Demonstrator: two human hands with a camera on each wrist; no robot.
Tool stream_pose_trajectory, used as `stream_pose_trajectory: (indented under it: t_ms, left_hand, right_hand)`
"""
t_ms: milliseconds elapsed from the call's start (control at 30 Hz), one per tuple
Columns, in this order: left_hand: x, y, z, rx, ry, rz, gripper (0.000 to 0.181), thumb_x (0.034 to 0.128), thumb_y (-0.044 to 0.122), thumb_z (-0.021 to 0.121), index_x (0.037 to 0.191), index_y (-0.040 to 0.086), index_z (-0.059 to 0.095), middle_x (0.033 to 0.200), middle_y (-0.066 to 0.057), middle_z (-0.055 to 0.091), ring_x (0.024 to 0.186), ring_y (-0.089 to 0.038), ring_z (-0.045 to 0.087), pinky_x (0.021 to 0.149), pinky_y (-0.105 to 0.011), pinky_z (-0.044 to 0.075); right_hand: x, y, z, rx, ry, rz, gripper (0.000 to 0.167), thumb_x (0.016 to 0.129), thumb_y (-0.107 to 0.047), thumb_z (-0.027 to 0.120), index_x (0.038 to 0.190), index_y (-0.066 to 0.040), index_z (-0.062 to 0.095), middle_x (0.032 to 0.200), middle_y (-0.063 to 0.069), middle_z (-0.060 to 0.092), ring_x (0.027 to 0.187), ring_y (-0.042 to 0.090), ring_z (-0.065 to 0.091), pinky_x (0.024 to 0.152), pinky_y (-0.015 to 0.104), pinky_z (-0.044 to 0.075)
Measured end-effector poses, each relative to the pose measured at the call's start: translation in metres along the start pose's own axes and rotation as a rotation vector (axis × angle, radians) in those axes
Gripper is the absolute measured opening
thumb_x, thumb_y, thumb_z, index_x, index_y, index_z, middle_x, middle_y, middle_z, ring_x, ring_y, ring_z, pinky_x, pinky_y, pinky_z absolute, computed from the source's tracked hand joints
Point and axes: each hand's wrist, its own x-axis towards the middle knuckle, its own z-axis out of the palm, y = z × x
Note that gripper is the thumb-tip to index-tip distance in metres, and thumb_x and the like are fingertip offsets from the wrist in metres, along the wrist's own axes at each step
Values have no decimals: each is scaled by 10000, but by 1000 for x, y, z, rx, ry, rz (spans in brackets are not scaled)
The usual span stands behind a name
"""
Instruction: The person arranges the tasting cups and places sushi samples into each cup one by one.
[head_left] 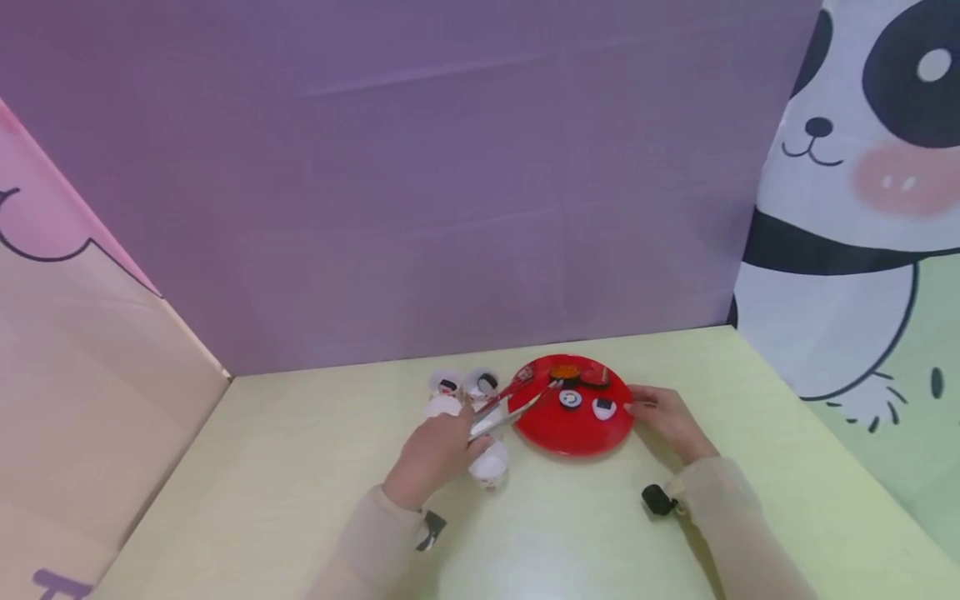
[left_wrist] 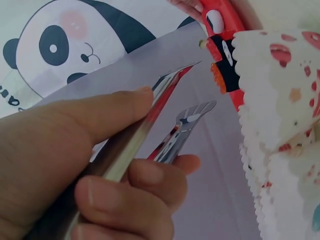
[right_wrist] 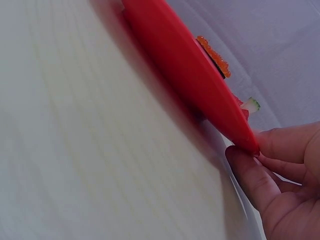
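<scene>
A pale yellow desk (head_left: 285, 483) spreads out, and up from its far edge goes the purple wall (head_left: 450, 208), faint creases crossing it! Along the left edge stands a pink-and-cream panel (head_left: 67, 375), dark lines drawn on it. Over on the right edge, a pale green panel (head_left: 915, 442), and what a big cartoon panda (head_left: 825, 317) on it! Soft light (head_left: 536, 567) gleams toward the desk's near edge.

Pale yellow table (head_left: 300, 467); on it, round red plate (head_left: 573, 437), white patterned cups (head_left: 491, 462) left of plate

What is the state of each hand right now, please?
Left hand: closed, holding the metal tongs.
Right hand: closed, pinching the edge of the red plate.
</scene>
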Motion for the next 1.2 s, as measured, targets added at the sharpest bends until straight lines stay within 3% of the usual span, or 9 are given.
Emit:
stream_pose_trajectory:
  t_ms: [167,367,700,933,1200]
  left_hand:
    - [1,5,7,41,44,49,413,897,368,622,1058,-8,567,645,-50,518,535,-168,479,492,-303,419]
    - [5,11,11,31,15,44,351,885,364,644,964,40,536,606,-17,463,484,-146,432,431,-246,348]
    - [16,24,17,-9,-108,-64,361,880,386,644,985,53,553,620,-20,501,520,-153,484,473,-248,393]
    - [20,30,23,0,-95,-64,369,880,410,637,965,58,567,619,-11,502,522,-149,497,477,-259,404]
    - [23,37,25,-47,-114,-87,338,877,381,651,980,68,577,650,-15,515,519,-137,509,465,-247,412]
  right_hand:
    - [1,0,0,-7,8,2,458,951,-131,510,1357,65,426,1353,262,465,1268,419,389,1032,538,320]
    - [2,-1,0,2,-8,24,478,959,-162,518,1374,48,412,1369,253,451,1276,418,374,1029,539,328]
    - [2,-1,0,3,-13,55,480,963,-173,514,1384,33,408,1379,246,441,1283,414,362,1032,542,326]
    - [2,0,0,3,-6,31,467,960,-150,508,1373,48,416,1366,254,454,1276,416,374,1032,540,324]
    - [2,-1,1,5,-7,63,476,962,-167,507,1381,36,410,1372,248,447,1277,412,368,1035,543,318]
